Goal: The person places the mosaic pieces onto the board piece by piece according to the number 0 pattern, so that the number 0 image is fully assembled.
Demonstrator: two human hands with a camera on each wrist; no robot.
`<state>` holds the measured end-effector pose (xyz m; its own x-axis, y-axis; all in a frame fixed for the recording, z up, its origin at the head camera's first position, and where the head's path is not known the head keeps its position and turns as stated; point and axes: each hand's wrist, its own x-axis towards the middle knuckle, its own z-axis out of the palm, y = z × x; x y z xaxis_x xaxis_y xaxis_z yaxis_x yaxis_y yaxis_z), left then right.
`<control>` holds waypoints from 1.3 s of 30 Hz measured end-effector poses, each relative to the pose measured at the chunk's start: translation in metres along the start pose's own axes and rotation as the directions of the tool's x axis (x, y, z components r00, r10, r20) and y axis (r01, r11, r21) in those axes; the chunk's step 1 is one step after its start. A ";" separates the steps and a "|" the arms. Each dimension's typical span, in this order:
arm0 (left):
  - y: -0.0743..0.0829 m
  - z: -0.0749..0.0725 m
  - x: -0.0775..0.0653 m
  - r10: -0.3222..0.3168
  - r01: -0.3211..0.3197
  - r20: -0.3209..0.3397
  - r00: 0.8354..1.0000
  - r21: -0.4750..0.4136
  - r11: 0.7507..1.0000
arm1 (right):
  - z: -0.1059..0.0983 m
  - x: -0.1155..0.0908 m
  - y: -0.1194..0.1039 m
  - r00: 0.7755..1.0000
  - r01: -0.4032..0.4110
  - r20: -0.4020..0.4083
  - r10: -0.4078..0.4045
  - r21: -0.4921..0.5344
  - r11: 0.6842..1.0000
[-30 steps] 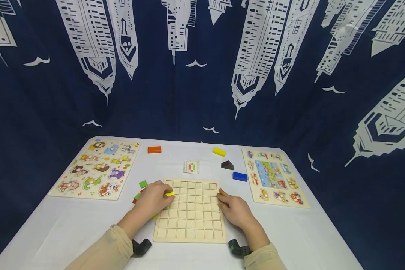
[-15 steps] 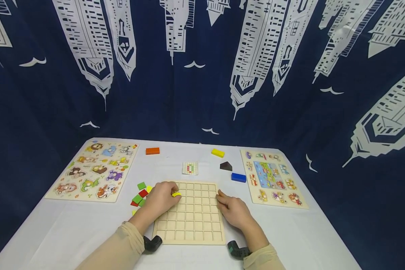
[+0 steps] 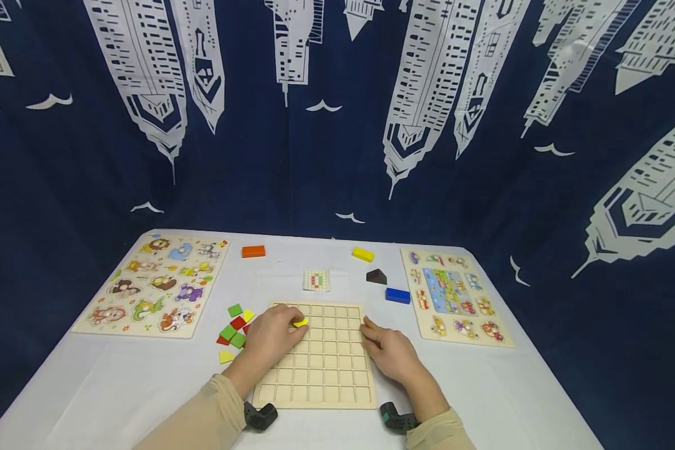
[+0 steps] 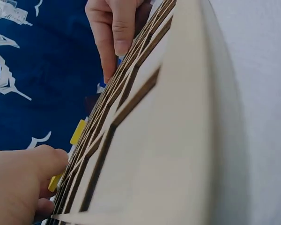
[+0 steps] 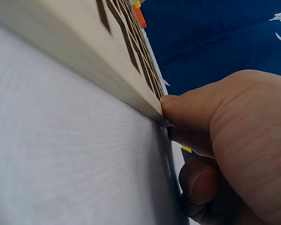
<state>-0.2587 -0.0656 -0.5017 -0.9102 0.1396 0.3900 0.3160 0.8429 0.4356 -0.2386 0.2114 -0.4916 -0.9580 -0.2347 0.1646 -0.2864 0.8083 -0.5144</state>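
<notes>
Frame, lower centre: pale wooden grid board (image 3: pixel 324 361) (right hand (image 3: pixel 391 352) grips its edge); left hand (image 3: pixel 271 336) pinches flat yellow tile (image 3: pixel 300 323).

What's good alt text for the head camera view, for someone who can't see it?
A person's left grip holds a yellow tile over a wooden grid board, while the right grip holds the board's right edge. Loose coloured tiles lie left of the board, two picture puzzles flank it, and blocks and a small grid card sit beyond.
</notes>
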 end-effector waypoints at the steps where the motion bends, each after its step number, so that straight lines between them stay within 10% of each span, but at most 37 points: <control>1: -0.001 0.001 0.000 0.006 -0.006 -0.001 1.000 0.011 1.000 | 0.000 0.000 0.000 1.000 0.002 0.001 -0.002 0.003 1.000; 39: 0.002 -0.009 0.000 0.012 -0.011 0.038 0.999 -0.037 0.999 | -0.001 0.000 0.001 1.000 0.002 0.013 -0.003 0.018 1.000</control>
<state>-0.2550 -0.0688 -0.4933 -0.9158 0.1693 0.3642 0.3353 0.8215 0.4611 -0.2394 0.2128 -0.4913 -0.9574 -0.2440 0.1547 -0.2889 0.7978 -0.5292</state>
